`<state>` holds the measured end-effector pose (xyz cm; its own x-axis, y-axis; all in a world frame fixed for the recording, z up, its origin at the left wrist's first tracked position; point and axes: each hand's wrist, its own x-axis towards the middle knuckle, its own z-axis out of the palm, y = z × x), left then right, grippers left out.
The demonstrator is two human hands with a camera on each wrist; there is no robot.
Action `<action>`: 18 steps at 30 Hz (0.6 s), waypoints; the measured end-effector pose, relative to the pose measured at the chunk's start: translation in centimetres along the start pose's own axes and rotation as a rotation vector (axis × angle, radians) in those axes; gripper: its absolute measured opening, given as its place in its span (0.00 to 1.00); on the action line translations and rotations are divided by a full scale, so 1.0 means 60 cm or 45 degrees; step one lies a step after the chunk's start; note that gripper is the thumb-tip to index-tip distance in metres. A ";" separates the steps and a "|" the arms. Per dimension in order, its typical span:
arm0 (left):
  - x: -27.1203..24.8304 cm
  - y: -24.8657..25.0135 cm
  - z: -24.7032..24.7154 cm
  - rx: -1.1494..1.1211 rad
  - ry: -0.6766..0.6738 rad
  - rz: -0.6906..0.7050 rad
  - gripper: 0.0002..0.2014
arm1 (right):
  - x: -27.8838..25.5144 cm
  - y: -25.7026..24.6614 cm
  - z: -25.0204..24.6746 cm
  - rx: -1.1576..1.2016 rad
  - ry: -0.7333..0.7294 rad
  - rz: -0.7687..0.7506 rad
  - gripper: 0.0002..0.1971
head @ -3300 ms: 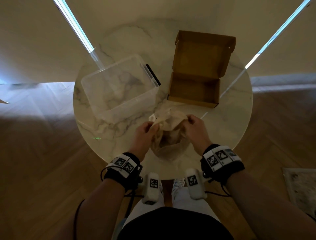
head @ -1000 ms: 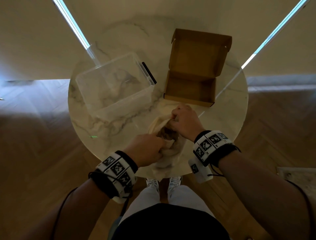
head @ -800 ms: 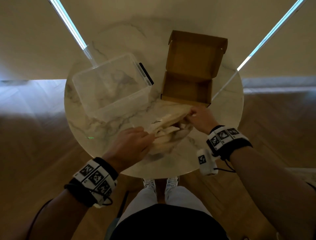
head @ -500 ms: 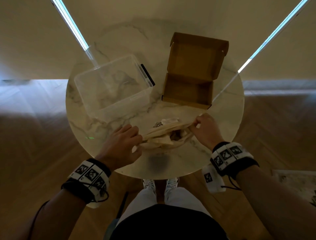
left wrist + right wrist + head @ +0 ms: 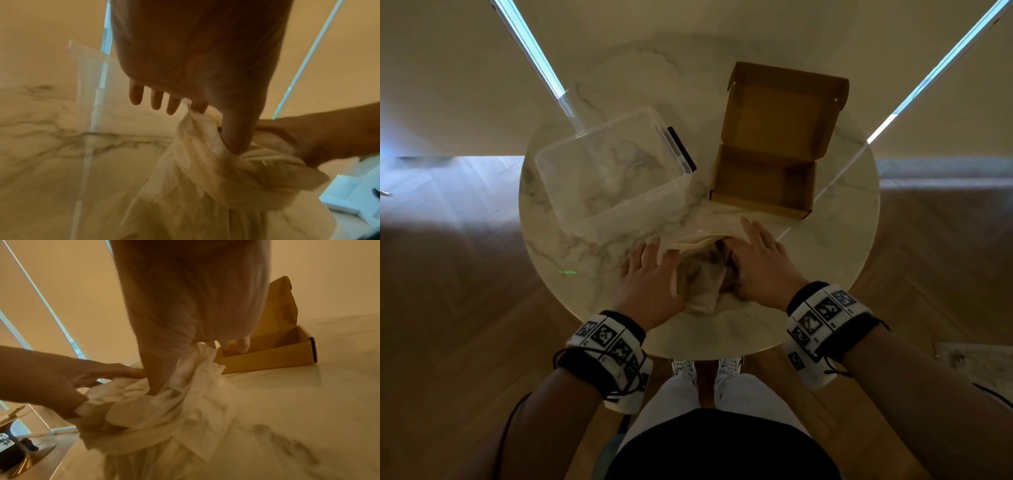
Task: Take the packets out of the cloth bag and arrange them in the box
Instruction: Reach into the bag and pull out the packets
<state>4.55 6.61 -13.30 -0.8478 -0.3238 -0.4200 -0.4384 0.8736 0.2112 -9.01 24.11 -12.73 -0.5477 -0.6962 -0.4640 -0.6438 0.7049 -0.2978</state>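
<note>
The cloth bag (image 5: 700, 274) is lying crumpled on the near edge of the round marble table (image 5: 835, 246), just in front of the cardboard box (image 5: 763, 185), w/ its mouth being held apart from both sides. By the left hand (image 5: 650, 281) the bag's left rim is pinched between thumb and forefinger, as shown in the left wrist view; the other fingers (image 5: 156, 100) are kept straight and spread, off the cloth. By the right hand (image 5: 760, 267) the right rim is pinched the same way, thumb pushed down into the opening and remaining fingers extended toward the box. No packets can be made out w/ certainty; only dark shapes are seen inside the mouth, so contents can't be told. The box is open, lid flap up, and nothing is seen in it.

Risks, as judged: the bag sits close to the table edge nearest the person, so it could be dragged off if pulled toward the body. The cloth is limp, so the mouth may collapse once one hand is let go, and packets could be snagged in folds. The box is light & could be shoved away if bumped by the right fingers.

A clear plastic tub (image 5: 613, 171) stands at the left, beside the box, apparently w/o contents. The room is dim; a wood floor (image 5: 448, 308) is seen below, and pale blinds w/ bright slits behind the table.
</note>
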 end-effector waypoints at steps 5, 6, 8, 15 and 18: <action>0.014 0.002 -0.027 -0.074 -0.089 0.006 0.46 | 0.002 0.001 -0.004 0.042 -0.053 0.011 0.52; 0.018 0.006 -0.027 -0.121 -0.112 -0.001 0.48 | 0.004 0.002 -0.003 0.057 -0.056 0.021 0.53; 0.023 0.009 -0.023 -0.171 -0.159 -0.034 0.51 | 0.008 0.002 -0.001 0.085 -0.059 0.035 0.53; 0.030 -0.001 -0.042 -0.143 -0.021 0.040 0.45 | 0.020 -0.011 0.001 0.236 -0.054 0.010 0.52; 0.025 0.028 -0.027 -0.002 0.078 0.294 0.38 | 0.021 -0.009 -0.011 0.232 -0.057 0.027 0.49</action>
<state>2.04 7.02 -12.17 -0.9420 -0.1370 -0.3062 -0.2312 0.9266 0.2967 -9.71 22.80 -12.58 -0.5334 -0.6770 -0.5071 -0.5224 0.7351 -0.4320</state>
